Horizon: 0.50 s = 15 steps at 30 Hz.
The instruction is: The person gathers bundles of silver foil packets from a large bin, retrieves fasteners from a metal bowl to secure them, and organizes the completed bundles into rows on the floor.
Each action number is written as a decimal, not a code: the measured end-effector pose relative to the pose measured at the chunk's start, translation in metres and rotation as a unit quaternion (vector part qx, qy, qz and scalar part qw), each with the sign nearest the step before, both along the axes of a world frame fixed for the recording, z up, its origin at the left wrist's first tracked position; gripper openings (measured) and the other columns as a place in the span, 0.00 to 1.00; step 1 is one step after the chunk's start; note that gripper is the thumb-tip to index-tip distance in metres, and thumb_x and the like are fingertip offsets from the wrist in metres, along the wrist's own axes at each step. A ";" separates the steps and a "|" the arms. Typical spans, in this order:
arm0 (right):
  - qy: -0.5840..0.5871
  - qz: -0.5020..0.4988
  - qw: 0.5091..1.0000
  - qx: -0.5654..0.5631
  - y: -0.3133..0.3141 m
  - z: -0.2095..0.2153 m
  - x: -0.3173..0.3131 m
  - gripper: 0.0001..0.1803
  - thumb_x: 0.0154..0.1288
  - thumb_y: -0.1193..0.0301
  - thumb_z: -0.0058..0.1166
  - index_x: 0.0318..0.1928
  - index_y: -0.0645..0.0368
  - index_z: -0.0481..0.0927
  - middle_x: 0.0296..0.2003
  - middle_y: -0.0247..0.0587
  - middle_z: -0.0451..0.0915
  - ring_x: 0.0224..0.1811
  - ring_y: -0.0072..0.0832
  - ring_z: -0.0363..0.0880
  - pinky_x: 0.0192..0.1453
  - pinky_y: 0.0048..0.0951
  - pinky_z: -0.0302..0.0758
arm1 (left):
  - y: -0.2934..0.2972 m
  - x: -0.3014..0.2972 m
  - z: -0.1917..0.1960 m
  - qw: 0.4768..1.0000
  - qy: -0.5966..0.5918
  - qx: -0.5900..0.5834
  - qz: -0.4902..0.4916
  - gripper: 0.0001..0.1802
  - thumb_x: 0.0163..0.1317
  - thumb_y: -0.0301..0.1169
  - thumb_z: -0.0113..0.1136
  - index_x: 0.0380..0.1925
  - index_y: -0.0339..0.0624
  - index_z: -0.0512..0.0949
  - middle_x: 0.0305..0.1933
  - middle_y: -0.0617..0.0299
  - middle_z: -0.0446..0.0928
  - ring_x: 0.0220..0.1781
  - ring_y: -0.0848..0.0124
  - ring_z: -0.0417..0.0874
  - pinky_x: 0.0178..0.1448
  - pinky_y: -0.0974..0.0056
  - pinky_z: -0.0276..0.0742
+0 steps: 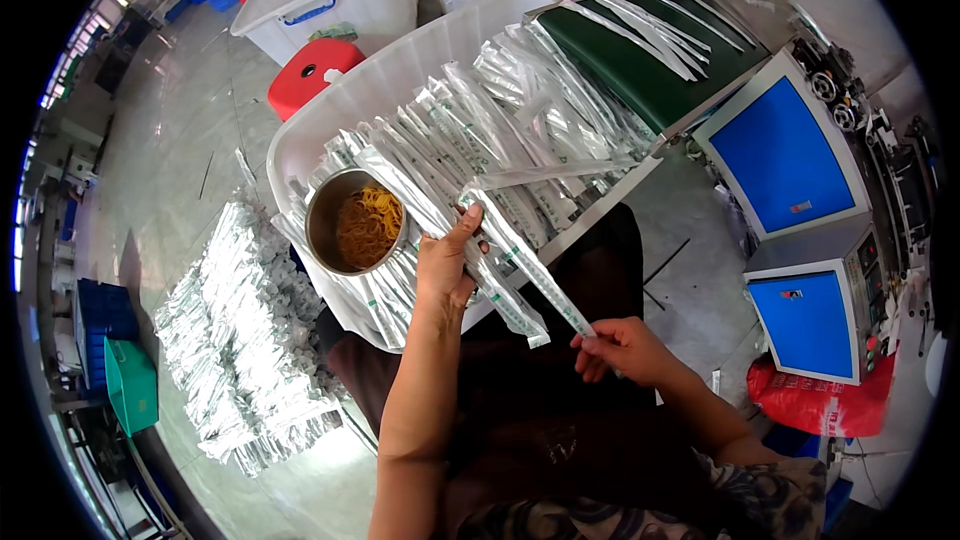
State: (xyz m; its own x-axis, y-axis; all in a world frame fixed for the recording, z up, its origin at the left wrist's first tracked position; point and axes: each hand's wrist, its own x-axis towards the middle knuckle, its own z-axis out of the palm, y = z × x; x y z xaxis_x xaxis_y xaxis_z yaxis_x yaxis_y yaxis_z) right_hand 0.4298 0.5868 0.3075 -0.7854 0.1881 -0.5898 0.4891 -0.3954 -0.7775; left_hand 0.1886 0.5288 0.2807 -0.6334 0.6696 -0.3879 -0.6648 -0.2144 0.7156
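My left hand (448, 258) is closed around several long, slim, plastic-wrapped packets (515, 308), white with green print. One more packet (535, 275) stretches from the left thumb to my right hand (622, 352), whose fingers pinch its lower end. What lies inside the wrappers cannot be made out. Under and beyond my hands, a large white tub (283, 155) holds many such packets laid side by side. Left of my left hand, a round metal bowl (317, 208) with yellow and brown rubber bands sits on top of the packets.
At the tub's far right, a green conveyor belt (590, 52) carries a few packets. Bundled packets (235, 315) are heaped on the floor at left. Beyond the tub stand a red stool (300, 80) and a white bin (350, 15). A blue-panelled machine (790, 160) stands at right.
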 end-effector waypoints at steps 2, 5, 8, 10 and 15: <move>-0.029 -0.035 0.998 0.044 0.000 0.003 0.000 0.11 0.66 0.70 0.41 0.42 0.65 0.72 0.24 0.38 0.76 0.20 0.21 0.74 0.23 0.18 0.70 | -0.002 -0.002 -0.002 1.000 0.010 -0.019 0.008 0.08 0.51 0.27 0.63 0.29 0.40 0.73 0.26 0.65 0.73 0.24 0.76 0.72 0.23 0.72 0.68; -0.014 -0.071 0.995 0.061 0.009 0.002 0.012 0.11 0.66 0.70 0.41 0.42 0.64 0.73 0.22 0.34 0.74 0.16 0.14 0.66 0.20 0.14 0.63 | -0.001 -0.006 0.001 0.999 0.025 -0.026 -0.006 0.12 0.53 0.31 0.62 0.34 0.38 0.71 0.29 0.62 0.74 0.26 0.76 0.73 0.25 0.72 0.68; 0.069 -0.186 0.954 0.226 0.045 -0.008 -0.008 0.10 0.66 0.72 0.39 0.42 0.62 0.72 0.20 0.29 0.70 0.15 0.10 0.59 0.18 0.12 0.56 | -0.002 -0.014 -0.002 0.999 -0.041 -0.002 -0.016 0.20 0.63 0.40 0.46 0.46 0.34 0.63 0.38 0.55 0.70 0.33 0.70 0.73 0.34 0.68 0.70; 0.061 -0.161 0.905 0.388 0.070 -0.022 -0.037 0.14 0.61 0.70 0.49 0.46 0.64 0.70 0.27 0.37 0.73 0.26 0.25 0.72 0.29 0.24 0.69 | 0.006 -0.005 0.003 0.996 -0.077 0.033 -0.043 0.19 0.64 0.38 0.44 0.46 0.34 0.63 0.38 0.55 0.71 0.35 0.68 0.74 0.36 0.66 0.71; 0.166 -0.054 0.870 0.461 0.025 0.001 -0.086 0.16 0.54 0.69 0.57 0.41 0.64 0.73 0.35 0.50 0.76 0.35 0.40 0.77 0.40 0.30 0.72 | 0.001 -0.004 0.005 0.992 -0.080 0.082 -0.047 0.13 0.64 0.31 0.42 0.45 0.33 0.65 0.42 0.53 0.72 0.43 0.62 0.75 0.47 0.59 0.74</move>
State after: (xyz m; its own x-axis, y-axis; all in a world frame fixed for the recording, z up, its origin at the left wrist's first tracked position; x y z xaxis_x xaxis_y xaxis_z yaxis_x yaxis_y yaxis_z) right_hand 0.3436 0.6123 0.3083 -0.8318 0.5446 0.1072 0.1760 0.4419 -0.8796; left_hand 0.1849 0.5302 0.2854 -0.5050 0.7851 -0.3585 -0.7892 -0.2520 0.5600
